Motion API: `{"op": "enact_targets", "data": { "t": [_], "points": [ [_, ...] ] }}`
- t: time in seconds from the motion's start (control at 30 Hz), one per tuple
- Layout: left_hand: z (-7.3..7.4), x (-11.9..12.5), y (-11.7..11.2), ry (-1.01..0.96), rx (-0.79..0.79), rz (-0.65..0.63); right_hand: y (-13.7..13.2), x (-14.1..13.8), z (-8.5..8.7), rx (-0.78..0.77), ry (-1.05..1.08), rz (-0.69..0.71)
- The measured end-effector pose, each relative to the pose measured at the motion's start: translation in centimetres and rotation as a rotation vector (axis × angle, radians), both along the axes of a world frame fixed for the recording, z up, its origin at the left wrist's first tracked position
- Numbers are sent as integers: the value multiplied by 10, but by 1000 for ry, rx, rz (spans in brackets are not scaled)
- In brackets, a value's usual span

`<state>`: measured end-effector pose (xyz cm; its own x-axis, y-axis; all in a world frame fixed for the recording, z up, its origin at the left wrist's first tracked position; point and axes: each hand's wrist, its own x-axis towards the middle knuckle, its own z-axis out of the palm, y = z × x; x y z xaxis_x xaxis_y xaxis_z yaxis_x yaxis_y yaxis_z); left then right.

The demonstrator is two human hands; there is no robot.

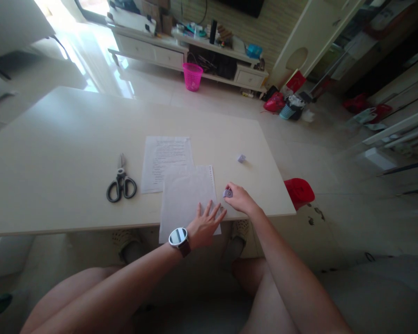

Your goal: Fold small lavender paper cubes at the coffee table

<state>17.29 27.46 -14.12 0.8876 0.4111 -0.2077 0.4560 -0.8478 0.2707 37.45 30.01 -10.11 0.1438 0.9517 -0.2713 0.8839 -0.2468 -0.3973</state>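
While the right hand (242, 200) is curling its fingers around a small purple object (227, 193), that object is sitting low on the surface (55, 153), just beside the right edge of a blank sheet (186, 195).

Item, blank sheet: lying near the near edge of the surface, its near end hanging over that edge.

Item, left hand (205, 225): pressing flat on the near right corner of the blank sheet, fingers open and spread, gripping nothing. A round-faced watch (179, 237) is sitting on its wrist. The two hands are lying close together, the left nearer, the right slightly farther and to the right.

Item, printed sheet (165, 160): lying farther out, its near right corner tucked under or against the blank sheet; which one is on top cannot be told.

Item, scissors (121, 184): dark-handled, lying to the left of both sheets, handles near, blades pointing far, apart from either hand.

Item, small pale piece (241, 158): resting alone on the surface, farther out than the right hand; too small to identify.

Item, red stool (298, 190): standing on the floor just beyond the right edge of the surface.

Item, pink basket (192, 76): standing on the floor far off, in front of a low white cabinet (153, 51).
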Motion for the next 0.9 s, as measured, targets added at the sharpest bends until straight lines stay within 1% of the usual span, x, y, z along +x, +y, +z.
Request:
{"op": "enact_targets", "data": {
  "t": [0.17,0.33,0.5,0.7,0.9],
  "points": [
    [9,-1,0,-114,-16,34,-1,5,-5,0,-15,5],
    [16,1,2,-142,-28,127,-1,8,-8,11,7,6],
    [19,3,3,-182,-62,218,1,7,-12,43,-3,14],
    [20,5,0,-263,-70,224,3,1,-12,22,58,-8],
    [20,6,-2,-257,-78,194,4,-1,-11,16,85,-29]
  ]
}}
